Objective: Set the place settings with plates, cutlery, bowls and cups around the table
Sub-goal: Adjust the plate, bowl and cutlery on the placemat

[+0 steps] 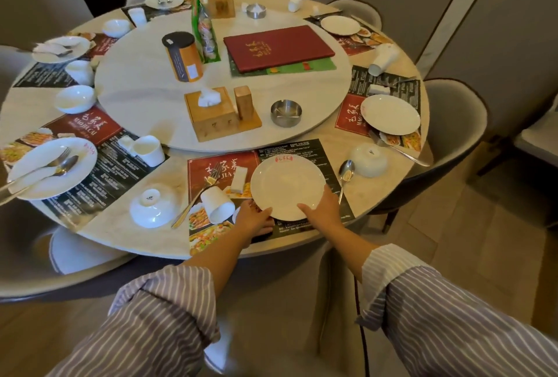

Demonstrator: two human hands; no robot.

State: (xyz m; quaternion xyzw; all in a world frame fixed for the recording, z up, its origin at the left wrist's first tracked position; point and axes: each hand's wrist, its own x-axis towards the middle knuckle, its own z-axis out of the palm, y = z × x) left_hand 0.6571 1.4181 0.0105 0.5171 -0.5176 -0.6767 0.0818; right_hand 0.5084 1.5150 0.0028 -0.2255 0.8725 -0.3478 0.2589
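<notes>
A: What is sitting nearest the bottom of the frame?

B: Two striped grey-and-white sleeves [169,316] are reaching up from the lower edge. The left hand [253,219] is touching the near-left rim of a round white plate with a red mark [287,186], its thumb lying on the rim; its fingers are hidden, so whether they are curling under cannot be told. The right hand [320,210] is gripping the near-right rim, thumb on top, fingers tucked beneath.

A: And where is that plate lying?

B: Low in the centre, over a red-and-black printed paper placemat [223,165] at the near edge of the round cream marble table [157,241].

A: What is lying beside it?

B: Just left, a white cup tipped on its side [219,203] is lying by a gold-handled fork [196,195], with an upturned white bowl [151,203] further left. Just right, a metal spoon [345,174] is lying near another upturned white bowl [368,159].

A: Further up?

B: A wooden tissue box [211,114] and a round steel ashtray [285,112] are standing on the pale round turntable [136,84] in the middle of the frame. Beyond them a dark red menu folder [279,47] and an orange cylinder tin with a black lid [182,56] are resting.
</notes>
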